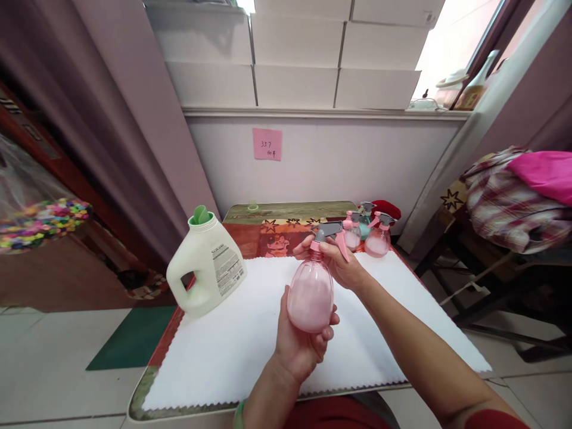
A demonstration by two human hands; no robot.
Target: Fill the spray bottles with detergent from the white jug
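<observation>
The bottle [310,295] was held above the near middle of the cloth [232,351], almost upright, and filled with something milky pink. Its lower body was clasped from below and behind by the left hand [295,351], with the fingertips wrapped round to the right side. The collar [316,246] was pinched between thumb and fingers by the right hand [342,268], just under the sprayer [328,230]; whether it was being turned could not be told. The trigger [342,245] stood out to the right, close above the thumb.

For a sure hold, the grip below was judged best left firm but not squeezing, since the clear wall looked thin and might give. Any turning force was best put on the collar, not on the sprayer, with the neck held in line so that the thread was not crossed. The trigger was best left unpressed, and the bottle untilted, lest liquid be spilled.

Farther out, a jug [201,298] was stood on the left, well apart from the hands. Three more spray bottles [378,243] were grouped at the far right, behind the right wrist.
</observation>
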